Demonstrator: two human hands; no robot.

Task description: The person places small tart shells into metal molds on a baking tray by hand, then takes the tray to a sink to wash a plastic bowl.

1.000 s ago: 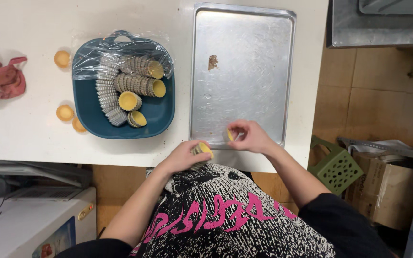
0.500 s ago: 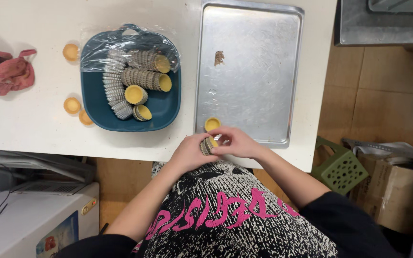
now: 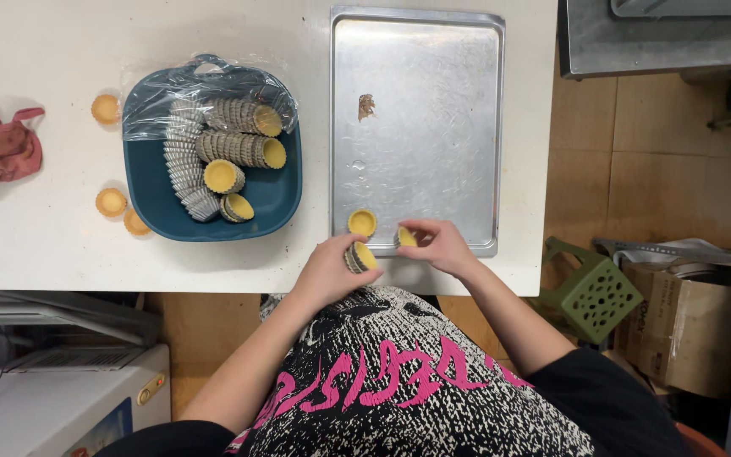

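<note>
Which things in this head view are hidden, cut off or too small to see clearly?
- Short stack of tart shells in the left hand: the fingers cover most of it, so the count is unclear.
- Shell in the right hand: fingertips hide most of it.
- Brown bit on the metal tray: too small to identify.
- Steel surface, top right: cut off by the frame edge.
</note>
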